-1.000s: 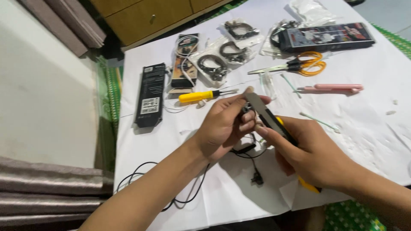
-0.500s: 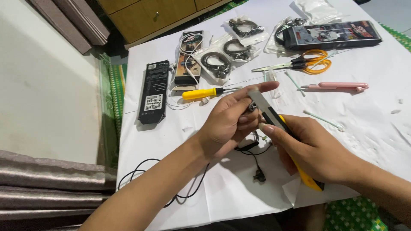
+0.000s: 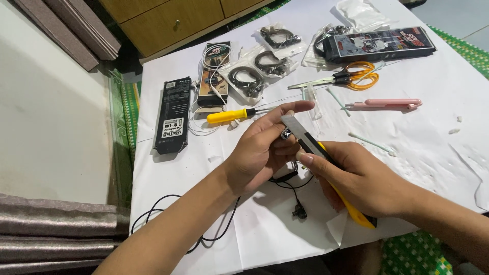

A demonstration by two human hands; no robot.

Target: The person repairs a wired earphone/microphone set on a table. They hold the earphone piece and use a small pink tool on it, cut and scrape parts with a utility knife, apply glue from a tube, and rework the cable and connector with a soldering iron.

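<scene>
Yellow box cutter (image 3: 326,168) gripped in closed right hand (image 3: 367,178), long axis slanting from near bench edge up and away, steel blade tip aimed at far left corner. Small earbud piece (image 3: 286,134) pinched in curled left hand (image 3: 262,153), touching the blade. Black cable (image 3: 214,234) trailing off near edge. Open white paper (image 3: 433,147) toward right edge; yellow screwdriver (image 3: 232,116), scissors (image 3: 351,77), pink tool (image 3: 384,104) lying farther back.

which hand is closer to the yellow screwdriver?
Left. The left hand sits just below and right of the yellow screwdriver, fingertips near its shaft. The right hand is farther right, holding the yellow utility knife.
</scene>
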